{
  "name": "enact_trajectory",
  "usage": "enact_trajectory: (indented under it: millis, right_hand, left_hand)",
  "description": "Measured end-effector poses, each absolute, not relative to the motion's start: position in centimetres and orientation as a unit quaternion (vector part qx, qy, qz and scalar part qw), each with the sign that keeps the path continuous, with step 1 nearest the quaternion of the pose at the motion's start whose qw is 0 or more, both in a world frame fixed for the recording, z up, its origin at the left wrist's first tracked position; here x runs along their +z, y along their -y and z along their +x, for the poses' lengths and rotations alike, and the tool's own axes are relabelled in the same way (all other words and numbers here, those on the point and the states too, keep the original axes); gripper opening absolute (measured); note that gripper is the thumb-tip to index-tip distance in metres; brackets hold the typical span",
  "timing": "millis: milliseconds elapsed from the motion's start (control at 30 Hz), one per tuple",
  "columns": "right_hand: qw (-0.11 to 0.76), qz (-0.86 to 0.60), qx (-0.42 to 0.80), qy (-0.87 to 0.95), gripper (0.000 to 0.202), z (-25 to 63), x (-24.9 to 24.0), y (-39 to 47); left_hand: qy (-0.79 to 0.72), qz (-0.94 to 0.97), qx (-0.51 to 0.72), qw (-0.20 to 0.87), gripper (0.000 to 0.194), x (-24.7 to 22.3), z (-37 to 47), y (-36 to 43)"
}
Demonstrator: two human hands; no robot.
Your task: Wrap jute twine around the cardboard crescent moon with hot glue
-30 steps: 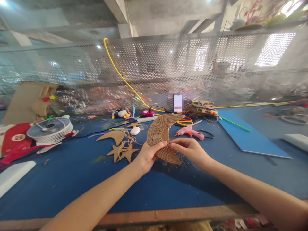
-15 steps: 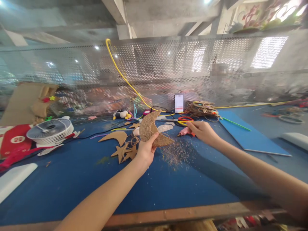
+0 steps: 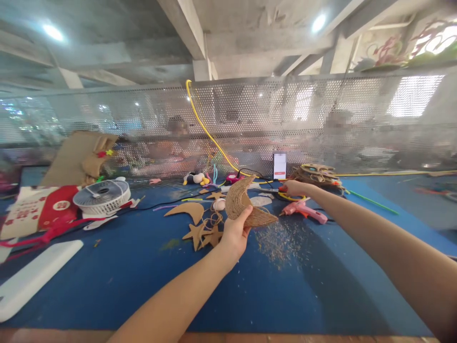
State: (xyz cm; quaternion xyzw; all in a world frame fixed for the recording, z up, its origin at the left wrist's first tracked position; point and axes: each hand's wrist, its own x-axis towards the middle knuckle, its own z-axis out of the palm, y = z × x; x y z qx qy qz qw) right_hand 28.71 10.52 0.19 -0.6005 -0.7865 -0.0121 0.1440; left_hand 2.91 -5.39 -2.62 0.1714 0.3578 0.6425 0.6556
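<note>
My left hand [image 3: 236,234] holds a crescent moon [image 3: 237,202] wrapped in rows of twine, its thumb on the front face, raised over the table. My right hand [image 3: 297,187] reaches out to scissors [image 3: 293,197] with red and yellow handles, its fingers closed at the red loop. Just below it lies a pink hot glue gun [image 3: 299,209], nozzle pointing left. Left of the moon are a bare cardboard crescent [image 3: 187,210], cardboard stars [image 3: 195,234] and loose twine [image 3: 213,219].
A white fan [image 3: 102,196] and red packaging [image 3: 59,207] are at left, with a white case-like object [image 3: 41,278] nearer me. A phone [image 3: 279,166] stands at the back beside stacked twine-covered pieces [image 3: 316,176]. Scraps [image 3: 282,243] litter the blue tabletop [image 3: 221,300]. A perforated metal screen [image 3: 246,124] rises behind.
My right hand has moved from above the glue gun to the scissors handles, uncovering the gun. My left hand still holds the moon. The view has shifted left and tilted up.
</note>
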Motion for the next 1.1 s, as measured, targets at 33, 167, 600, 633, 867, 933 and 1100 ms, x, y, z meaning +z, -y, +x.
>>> enact_trajectory:
  millis: [33,167,600,633,867,933,1100]
  right_hand:
    - [0.13,-0.602,-0.008,0.788,0.035,29.1,0.1,-10.7]
    - [0.09,-0.621,-0.006,0.779,0.036,30.0,0.0,-11.4]
    - [0.25,-0.625,-0.022,0.739,0.045,30.7,0.6,-3.3]
    - [0.258,-0.625,-0.013,0.736,0.048,30.7,0.0,-1.8]
    - [0.231,-0.547,-0.024,0.804,0.05,30.1,-1.5,5.7]
    - [0.201,-0.529,-0.04,0.824,0.05,30.2,-1.1,6.4]
    - [0.141,-0.516,-0.058,0.843,0.05,30.5,-0.9,6.4]
  left_hand:
    - [-0.354,0.17,0.643,0.657,0.028,-2.6,2.9,5.3]
    - [-0.351,0.17,0.634,0.668,0.028,-2.7,2.9,5.3]
    - [-0.358,0.221,0.624,0.659,0.035,-2.6,2.8,5.3]
    - [-0.356,0.224,0.623,0.659,0.035,-2.7,2.9,5.3]
    - [-0.353,0.248,0.632,0.643,0.038,-2.7,2.4,4.6]
    - [-0.353,0.257,0.637,0.635,0.038,-2.5,2.0,4.4]
    - [-0.344,0.281,0.646,0.62,0.041,-2.2,1.5,4.0]
